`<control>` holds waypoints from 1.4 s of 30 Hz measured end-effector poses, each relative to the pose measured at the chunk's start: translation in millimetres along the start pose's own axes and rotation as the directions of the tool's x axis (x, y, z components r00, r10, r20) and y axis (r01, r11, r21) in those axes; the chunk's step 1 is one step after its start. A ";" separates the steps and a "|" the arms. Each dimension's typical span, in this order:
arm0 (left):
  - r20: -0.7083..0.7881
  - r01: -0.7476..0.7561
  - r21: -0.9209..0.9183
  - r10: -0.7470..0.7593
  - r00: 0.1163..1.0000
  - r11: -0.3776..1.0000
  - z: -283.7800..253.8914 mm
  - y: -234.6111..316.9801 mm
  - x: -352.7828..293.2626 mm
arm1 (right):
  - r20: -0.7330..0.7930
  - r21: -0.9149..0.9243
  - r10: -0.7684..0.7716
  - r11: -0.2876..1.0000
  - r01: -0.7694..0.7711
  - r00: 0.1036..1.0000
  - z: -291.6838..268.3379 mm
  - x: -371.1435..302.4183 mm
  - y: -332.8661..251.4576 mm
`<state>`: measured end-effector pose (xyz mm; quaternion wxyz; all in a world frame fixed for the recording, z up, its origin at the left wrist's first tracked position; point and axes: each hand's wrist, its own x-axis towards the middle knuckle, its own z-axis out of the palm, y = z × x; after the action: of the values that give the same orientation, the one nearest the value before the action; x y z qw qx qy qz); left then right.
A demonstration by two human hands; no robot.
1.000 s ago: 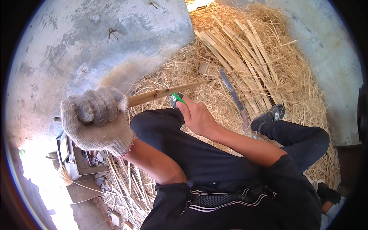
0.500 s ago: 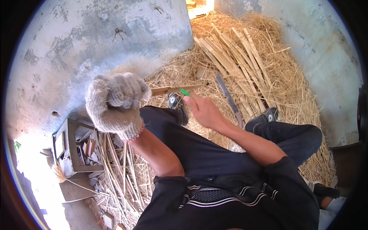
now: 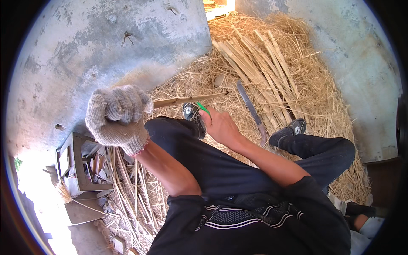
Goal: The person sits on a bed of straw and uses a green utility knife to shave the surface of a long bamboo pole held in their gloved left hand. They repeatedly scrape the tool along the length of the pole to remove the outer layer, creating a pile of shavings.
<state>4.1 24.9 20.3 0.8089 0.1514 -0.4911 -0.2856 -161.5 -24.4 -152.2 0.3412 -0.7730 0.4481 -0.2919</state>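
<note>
My left hand (image 3: 119, 117), in a grey knitted glove, is closed in a fist around one end of a narrow bamboo strip (image 3: 178, 101). The strip points rightward and tapers to a dark tip above the straw. Just below its middle, my bare right hand (image 3: 222, 126) grips a small green tool (image 3: 203, 108); only a green part shows past the thumb, and the rest is hidden in the fingers. Right of this hand, a long curved blade with a wooden handle (image 3: 253, 109) lies on the straw, touched by neither hand.
Split bamboo strips (image 3: 259, 63) lie in a bundle on the straw (image 3: 199, 76) ahead. At the left, a wooden frame box (image 3: 80, 170) holds scraps, with more thin strips (image 3: 127, 187) beside it. Grey walls (image 3: 106, 46) stand left and right. Another person's foot (image 3: 361, 210) shows at lower right.
My left hand has shifted left and slightly down, so more of the strip shows. My right hand has dropped a little, and the green tool now sits lower against the strip.
</note>
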 end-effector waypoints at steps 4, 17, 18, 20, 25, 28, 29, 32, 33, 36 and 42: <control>-0.119 0.014 0.029 -0.011 0.993 0.999 -2.1 2.2 0.8 | 0.045 0.015 -0.072 0.997 0.071 0.996 -11.8 -4.0 -23.5; -0.218 -0.104 0.184 0.144 0.965 0.977 27.6 10.6 6.8 | 0.142 0.200 0.003 0.979 -0.032 0.990 -35.9 -15.7 -33.7; -0.201 -0.157 0.244 0.208 0.957 0.957 36.1 16.8 7.9 | 0.148 0.234 -0.008 0.972 -0.028 0.989 -48.9 -21.6 -46.1; -0.487 -0.100 0.525 0.395 0.779 0.845 73.0 33.5 7.9 | 0.164 0.280 -0.053 0.960 0.005 0.985 -60.6 -33.5 -53.7; -0.029 -0.034 0.153 0.038 0.999 0.988 55.1 58.0 9.6 | 0.218 0.209 -0.113 0.976 0.066 0.969 -81.1 -51.1 -54.2; -0.327 -0.087 0.460 0.260 0.909 0.884 67.6 19.1 12.2 | 0.178 0.037 0.002 0.999 -0.008 0.984 -68.5 -36.0 -35.1; -0.367 -0.048 0.438 0.228 0.902 0.898 65.6 24.0 12.8 | 0.188 0.030 -0.015 1.000 0.010 0.982 -68.5 -36.2 -32.2; -0.386 -0.027 0.451 0.223 0.895 0.892 63.5 21.1 15.2 | 0.170 0.060 -0.094 0.995 0.085 0.981 -67.2 -40.7 -48.0; -0.373 -0.038 0.460 0.231 0.899 0.887 64.4 16.2 16.0 | 0.071 0.079 -0.165 0.984 0.160 0.984 -58.4 -40.3 -38.9; -0.280 -0.045 0.368 0.156 0.947 0.929 58.1 20.3 15.2 | 0.110 -0.037 0.164 0.986 -0.161 0.980 -28.2 -14.6 29.0; -0.199 -0.051 0.286 0.112 0.974 0.957 50.3 24.3 13.1 | 0.135 0.109 0.019 0.993 -0.034 0.991 -41.5 -19.5 20.3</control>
<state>-28.0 37.9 66.0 0.8385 0.2732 -0.4428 -0.1618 -211.3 -25.4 -146.3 0.4168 -0.7646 0.4177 -0.2592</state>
